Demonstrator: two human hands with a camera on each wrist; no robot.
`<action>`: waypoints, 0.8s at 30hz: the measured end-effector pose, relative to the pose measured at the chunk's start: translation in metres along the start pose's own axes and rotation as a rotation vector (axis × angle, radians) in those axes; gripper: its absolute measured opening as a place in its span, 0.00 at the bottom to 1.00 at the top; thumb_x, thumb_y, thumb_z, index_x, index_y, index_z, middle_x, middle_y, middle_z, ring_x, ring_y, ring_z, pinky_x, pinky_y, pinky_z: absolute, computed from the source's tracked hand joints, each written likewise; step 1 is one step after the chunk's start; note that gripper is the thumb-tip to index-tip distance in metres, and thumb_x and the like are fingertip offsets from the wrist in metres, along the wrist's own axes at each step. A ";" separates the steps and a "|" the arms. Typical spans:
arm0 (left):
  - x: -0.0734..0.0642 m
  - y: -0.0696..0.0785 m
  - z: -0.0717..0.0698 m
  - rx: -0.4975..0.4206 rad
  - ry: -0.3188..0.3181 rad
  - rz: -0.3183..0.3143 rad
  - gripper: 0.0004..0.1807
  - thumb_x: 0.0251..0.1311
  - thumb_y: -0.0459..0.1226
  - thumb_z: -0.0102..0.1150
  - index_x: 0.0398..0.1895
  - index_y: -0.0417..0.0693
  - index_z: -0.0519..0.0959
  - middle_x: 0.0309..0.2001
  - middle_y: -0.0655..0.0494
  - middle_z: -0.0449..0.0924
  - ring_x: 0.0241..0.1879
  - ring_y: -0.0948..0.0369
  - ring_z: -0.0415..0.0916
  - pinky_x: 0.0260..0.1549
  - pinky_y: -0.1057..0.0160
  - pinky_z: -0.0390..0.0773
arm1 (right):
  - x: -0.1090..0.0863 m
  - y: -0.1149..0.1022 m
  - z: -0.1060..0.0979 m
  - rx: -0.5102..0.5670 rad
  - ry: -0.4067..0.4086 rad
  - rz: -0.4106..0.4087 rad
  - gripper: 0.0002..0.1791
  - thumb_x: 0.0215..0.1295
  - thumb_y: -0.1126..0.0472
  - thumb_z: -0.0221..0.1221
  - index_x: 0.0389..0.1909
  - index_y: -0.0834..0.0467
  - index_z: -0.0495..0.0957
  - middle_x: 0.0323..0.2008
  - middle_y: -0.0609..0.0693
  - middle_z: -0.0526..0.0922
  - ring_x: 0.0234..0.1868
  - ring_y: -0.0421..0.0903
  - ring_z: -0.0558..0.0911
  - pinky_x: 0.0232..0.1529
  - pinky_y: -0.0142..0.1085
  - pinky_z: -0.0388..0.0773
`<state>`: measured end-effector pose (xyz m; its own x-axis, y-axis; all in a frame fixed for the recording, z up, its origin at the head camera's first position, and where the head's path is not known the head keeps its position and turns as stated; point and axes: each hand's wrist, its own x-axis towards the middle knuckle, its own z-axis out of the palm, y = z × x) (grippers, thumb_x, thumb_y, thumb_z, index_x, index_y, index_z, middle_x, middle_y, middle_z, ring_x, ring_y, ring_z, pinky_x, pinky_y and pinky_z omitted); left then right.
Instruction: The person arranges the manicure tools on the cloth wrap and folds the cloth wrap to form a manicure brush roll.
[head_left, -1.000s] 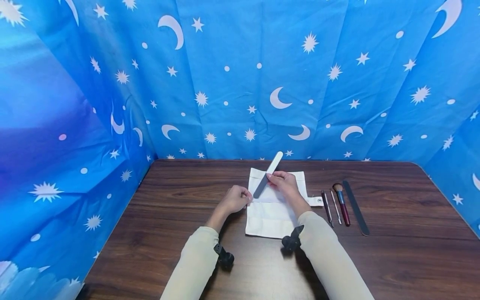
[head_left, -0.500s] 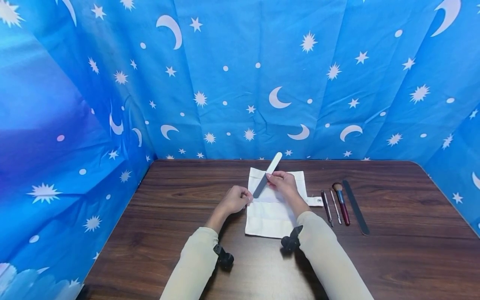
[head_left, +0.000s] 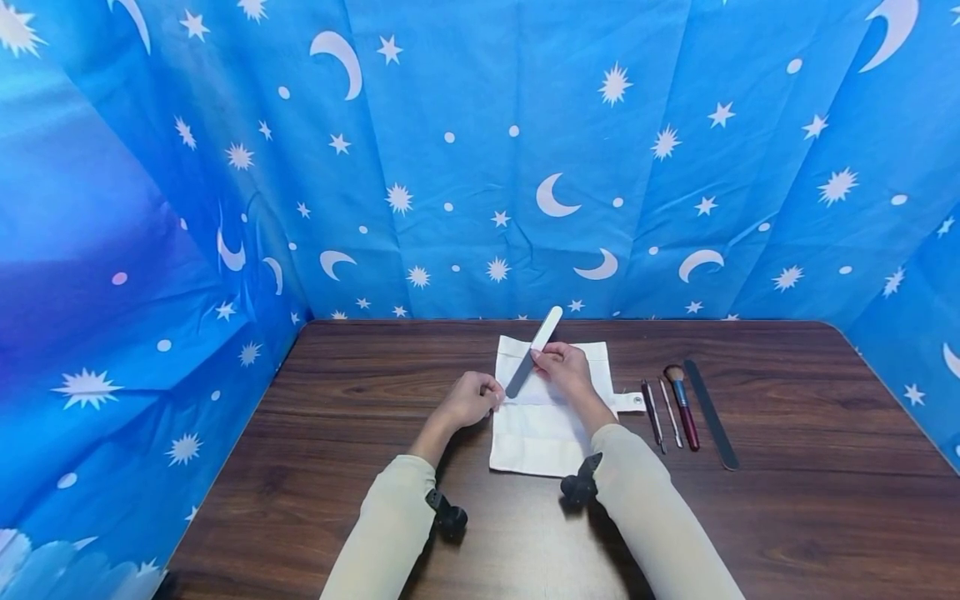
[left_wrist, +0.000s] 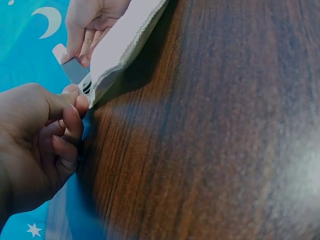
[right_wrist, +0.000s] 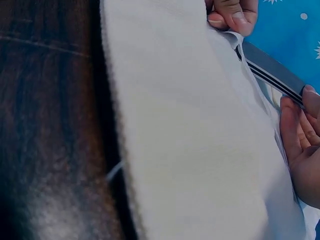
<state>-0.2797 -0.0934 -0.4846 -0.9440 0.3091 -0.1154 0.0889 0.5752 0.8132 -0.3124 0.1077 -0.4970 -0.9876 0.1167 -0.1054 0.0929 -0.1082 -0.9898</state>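
A white cloth pouch (head_left: 536, 446) lies spread on the table, a snap strap (head_left: 630, 402) sticking out at its right side. My left hand (head_left: 471, 398) pinches the pouch's left edge at the pocket opening, as the left wrist view also shows, fingers curled. Between thumb and fingers, my right hand (head_left: 567, 368) holds a grey-and-white nail buffer (head_left: 547, 327) slantwise over the pouch. Its lower end is at the pocket's lip near my left fingertips. In the right wrist view the layered edge of the buffer (right_wrist: 275, 70) shows, its tip partly hidden by the cloth.
Right of the pouch lie a dark pen-like tool (head_left: 653, 415), a thin metal tool (head_left: 671, 412), a makeup brush (head_left: 683, 408) with a red handle, and a dark nail file (head_left: 711, 415). A blue star-and-moon curtain (head_left: 465, 167) hangs behind the wooden table (head_left: 360, 358).
The buffer and right hand have shifted very slightly down and left in the head view, partly with the camera's own drift. Both grips stay the same.
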 end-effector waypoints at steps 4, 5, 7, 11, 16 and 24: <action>0.000 0.000 0.000 -0.035 -0.002 0.016 0.07 0.70 0.25 0.55 0.37 0.35 0.83 0.24 0.56 0.77 0.24 0.63 0.72 0.25 0.68 0.71 | -0.001 0.000 0.000 -0.032 -0.001 -0.015 0.11 0.72 0.75 0.62 0.48 0.79 0.76 0.25 0.46 0.85 0.23 0.33 0.81 0.31 0.24 0.80; 0.000 0.000 0.000 -0.047 -0.003 0.020 0.07 0.70 0.25 0.54 0.37 0.35 0.83 0.24 0.56 0.77 0.24 0.63 0.72 0.25 0.68 0.71 | -0.001 0.000 0.000 -0.034 0.002 -0.019 0.11 0.72 0.74 0.62 0.48 0.78 0.76 0.25 0.46 0.85 0.23 0.33 0.81 0.31 0.24 0.80; 0.000 0.000 0.000 -0.065 -0.003 0.027 0.07 0.70 0.24 0.53 0.37 0.34 0.82 0.24 0.57 0.76 0.24 0.63 0.71 0.25 0.69 0.71 | -0.001 0.000 0.000 -0.043 0.008 -0.022 0.11 0.72 0.74 0.62 0.49 0.78 0.76 0.26 0.46 0.85 0.23 0.33 0.81 0.31 0.24 0.80; -0.001 0.000 0.000 -0.081 0.001 0.030 0.07 0.70 0.24 0.54 0.36 0.33 0.82 0.23 0.56 0.76 0.23 0.63 0.71 0.24 0.69 0.70 | 0.000 0.000 0.001 -0.059 -0.002 -0.002 0.12 0.72 0.73 0.62 0.50 0.78 0.76 0.26 0.46 0.86 0.23 0.33 0.81 0.31 0.24 0.80; 0.000 0.000 0.001 -0.084 0.010 0.026 0.07 0.72 0.25 0.55 0.36 0.33 0.82 0.24 0.55 0.77 0.23 0.63 0.72 0.25 0.69 0.71 | 0.001 -0.002 0.002 -0.081 -0.085 0.056 0.13 0.73 0.73 0.62 0.52 0.78 0.76 0.26 0.47 0.86 0.24 0.35 0.82 0.31 0.26 0.80; 0.000 0.001 0.002 -0.094 0.011 0.014 0.07 0.72 0.25 0.56 0.36 0.33 0.82 0.26 0.54 0.79 0.26 0.64 0.74 0.27 0.68 0.76 | 0.001 -0.007 -0.001 -0.180 -0.225 0.087 0.14 0.73 0.72 0.62 0.53 0.78 0.76 0.28 0.49 0.87 0.26 0.36 0.84 0.34 0.28 0.82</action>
<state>-0.2796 -0.0915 -0.4848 -0.9463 0.3080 -0.0983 0.0721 0.4976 0.8644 -0.3142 0.1094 -0.4906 -0.9763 -0.1090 -0.1867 0.1797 0.0713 -0.9811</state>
